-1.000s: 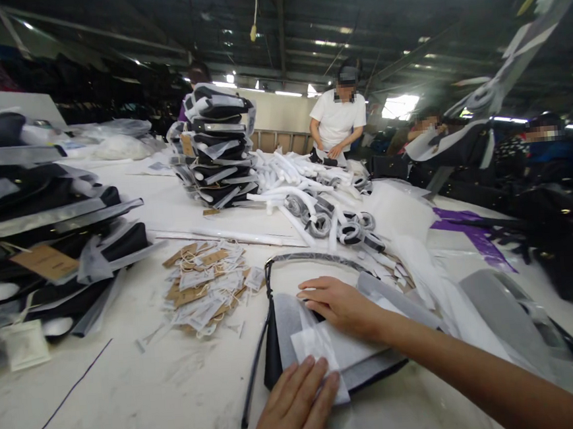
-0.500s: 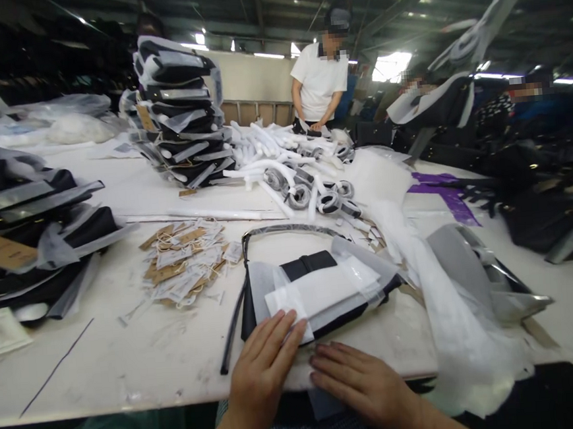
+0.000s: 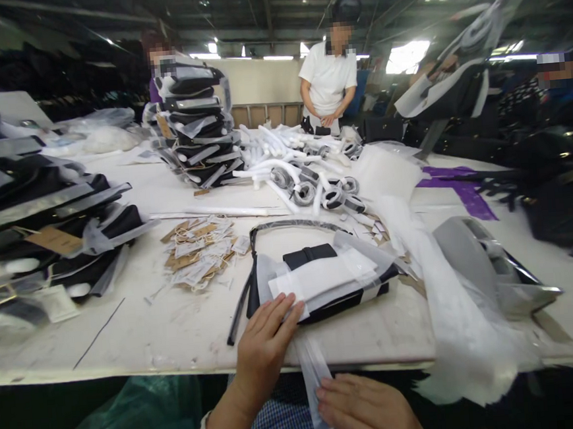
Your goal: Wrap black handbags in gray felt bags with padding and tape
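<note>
A black bag (image 3: 310, 257) lies on the white table (image 3: 177, 342), with white wrapping sheets (image 3: 331, 274) over its front and its strap arched behind it. My left hand (image 3: 270, 328) rests with fingers stretched out on the left end of the sheets. Below the table edge, my right hand (image 3: 361, 403) is spread against a translucent strip (image 3: 313, 371), which runs down from the bag's lower side. The right fingertips lie on the strip; the thumb is hidden.
Paper tags (image 3: 203, 251) lie left of the bag. Stacks of wrapped black bags (image 3: 201, 135) stand behind and at far left. White tubes (image 3: 275, 142), rolls and crumpled white sheeting (image 3: 458, 320) lie behind and right. A person (image 3: 328, 82) stands across the table.
My right hand has moved down and slightly right, off the table edge, and the translucent strip now shows beside it. My left hand stays on the wrapping. The view has shifted.
</note>
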### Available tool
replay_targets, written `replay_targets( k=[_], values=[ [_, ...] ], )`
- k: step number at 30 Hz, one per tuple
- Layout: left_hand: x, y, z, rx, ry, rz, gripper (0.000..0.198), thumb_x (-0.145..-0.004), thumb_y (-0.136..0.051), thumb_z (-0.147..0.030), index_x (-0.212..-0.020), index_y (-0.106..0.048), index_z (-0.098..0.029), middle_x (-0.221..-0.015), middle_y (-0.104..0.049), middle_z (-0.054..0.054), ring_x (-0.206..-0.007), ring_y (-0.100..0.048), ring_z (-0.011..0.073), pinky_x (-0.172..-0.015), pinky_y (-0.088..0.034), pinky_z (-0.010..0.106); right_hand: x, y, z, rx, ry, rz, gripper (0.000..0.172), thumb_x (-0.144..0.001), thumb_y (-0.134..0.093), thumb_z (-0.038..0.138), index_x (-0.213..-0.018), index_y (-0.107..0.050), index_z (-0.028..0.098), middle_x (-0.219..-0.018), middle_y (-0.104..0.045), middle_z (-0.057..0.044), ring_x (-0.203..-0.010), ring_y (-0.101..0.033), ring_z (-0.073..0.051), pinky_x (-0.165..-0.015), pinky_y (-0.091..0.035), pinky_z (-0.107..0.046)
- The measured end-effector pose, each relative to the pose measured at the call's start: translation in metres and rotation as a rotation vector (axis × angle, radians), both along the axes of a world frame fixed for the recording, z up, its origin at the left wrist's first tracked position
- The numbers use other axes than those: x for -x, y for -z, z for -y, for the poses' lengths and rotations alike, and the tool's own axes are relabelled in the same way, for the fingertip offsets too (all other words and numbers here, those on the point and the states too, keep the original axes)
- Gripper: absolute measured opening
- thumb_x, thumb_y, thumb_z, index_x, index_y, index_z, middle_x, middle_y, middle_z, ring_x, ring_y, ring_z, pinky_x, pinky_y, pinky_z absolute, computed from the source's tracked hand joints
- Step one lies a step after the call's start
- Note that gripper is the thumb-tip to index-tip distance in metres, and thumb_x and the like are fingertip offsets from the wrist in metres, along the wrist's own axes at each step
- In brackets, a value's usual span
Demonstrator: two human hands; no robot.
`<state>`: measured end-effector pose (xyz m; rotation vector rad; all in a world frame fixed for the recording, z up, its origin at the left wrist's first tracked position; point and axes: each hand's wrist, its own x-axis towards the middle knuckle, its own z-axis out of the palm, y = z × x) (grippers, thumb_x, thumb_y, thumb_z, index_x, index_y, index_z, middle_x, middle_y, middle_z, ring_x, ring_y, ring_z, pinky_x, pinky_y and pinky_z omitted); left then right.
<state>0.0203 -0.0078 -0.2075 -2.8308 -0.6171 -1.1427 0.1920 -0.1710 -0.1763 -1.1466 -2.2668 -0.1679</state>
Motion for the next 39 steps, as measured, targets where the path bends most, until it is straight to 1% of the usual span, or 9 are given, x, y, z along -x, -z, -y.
replay_targets(
  k=[5, 9, 13, 19, 23, 27, 33, 37, 39],
  values=[
    [0.001, 0.001, -0.001, -0.020, -0.014, -0.028, 0.044, -0.096, -0.052, -0.011, -0.138, -0.053, -0.020, -0.138, -0.059, 0.009, -0.129, -0.054, 0.0233, -0.104, -0.050, 0.042, -0.001, -0.034, -0.016, 0.023, -0.011, -0.055, 0.023, -0.100, -0.047, 0.015, -0.111, -0.067, 0.014, -0.103, -0.077, -0.008, -0.098, -0.072, -0.017, -0.092, -0.059, -0.029],
    [0.001, 0.002, -0.001, -0.071, -0.007, -0.073, 0.045, -0.097, -0.050, -0.013, -0.142, -0.049, -0.018, -0.143, -0.054, 0.012, -0.133, -0.050, 0.0257, -0.105, -0.049, 0.044, -0.004, -0.064, -0.045, 0.048, 0.014, -0.076, 0.021, -0.100, -0.047, 0.014, -0.106, -0.068, 0.017, -0.096, -0.077, -0.006, -0.085, -0.072, -0.016, -0.086, -0.058, -0.031],
    [0.001, 0.002, 0.003, -0.051, -0.033, -0.023, 0.041, -0.097, -0.046, -0.011, -0.136, -0.055, -0.017, -0.138, -0.055, 0.015, -0.130, -0.051, 0.0279, -0.104, -0.050, 0.045, -0.010, -0.080, -0.081, 0.069, 0.049, -0.093, 0.025, -0.100, -0.046, 0.015, -0.104, -0.070, 0.019, -0.093, -0.075, -0.004, -0.083, -0.068, -0.016, -0.077, -0.055, -0.029],
    [0.000, 0.007, 0.007, -0.040, -0.033, 0.087, 0.027, -0.097, -0.044, -0.010, -0.109, -0.067, -0.012, -0.120, -0.063, 0.014, -0.119, -0.058, 0.0280, -0.102, -0.052, 0.046, -0.019, -0.071, -0.138, 0.191, 0.212, -0.154, 0.022, -0.096, -0.056, 0.020, -0.092, -0.077, 0.025, -0.086, -0.062, -0.003, -0.077, -0.058, -0.014, -0.066, -0.045, -0.024],
    [0.002, 0.007, 0.006, 0.000, -0.016, 0.145, 0.030, -0.095, -0.044, -0.006, -0.118, -0.064, -0.011, -0.119, -0.066, 0.011, -0.120, -0.058, 0.0219, -0.108, -0.048, 0.038, -0.021, -0.052, -0.159, 0.402, 0.327, -0.228, 0.011, -0.087, -0.071, 0.020, -0.081, -0.078, 0.026, -0.077, -0.060, 0.002, -0.072, -0.059, -0.012, -0.064, -0.043, -0.023],
    [0.005, 0.004, 0.005, 0.059, -0.005, 0.165, 0.034, -0.095, -0.045, -0.007, -0.124, -0.061, -0.010, -0.121, -0.067, 0.009, -0.120, -0.057, 0.0189, -0.110, -0.044, 0.033, -0.024, -0.041, -0.166, 0.494, 0.416, -0.265, 0.006, -0.083, -0.076, 0.025, -0.078, -0.078, 0.026, -0.074, -0.063, 0.001, -0.072, -0.061, -0.013, -0.066, -0.042, -0.024],
    [0.009, 0.003, 0.002, 0.096, 0.012, 0.048, 0.051, -0.090, -0.048, -0.005, -0.139, -0.053, -0.019, -0.132, -0.059, 0.013, -0.124, -0.054, 0.0226, -0.102, -0.050, 0.035, -0.025, -0.048, -0.178, 0.672, 0.481, -0.167, 0.012, -0.079, -0.078, 0.032, -0.077, -0.073, 0.022, -0.074, -0.066, 0.002, -0.068, -0.058, -0.013, -0.061, -0.036, -0.023],
    [0.012, 0.000, 0.002, -0.008, -0.004, -0.064, 0.054, -0.087, -0.049, -0.005, -0.139, -0.052, -0.014, -0.150, -0.043, 0.016, -0.136, -0.044, 0.0290, -0.104, -0.050, 0.038, -0.025, -0.053, -0.184, 0.681, 0.470, -0.097, 0.015, -0.080, -0.075, 0.033, -0.075, -0.069, 0.020, -0.072, -0.065, 0.003, -0.067, -0.057, -0.012, -0.059, -0.031, -0.022],
    [0.012, 0.000, 0.002, -0.074, -0.026, -0.130, 0.055, -0.085, -0.048, -0.004, -0.140, -0.052, -0.013, -0.150, -0.044, 0.015, -0.138, -0.042, 0.0301, -0.104, -0.050, 0.039, -0.025, -0.052, -0.185, 0.661, 0.467, -0.060, 0.016, -0.081, -0.075, 0.033, -0.073, -0.068, 0.020, -0.071, -0.065, 0.002, -0.066, -0.056, -0.012, -0.058, -0.029, -0.023]
  ],
)
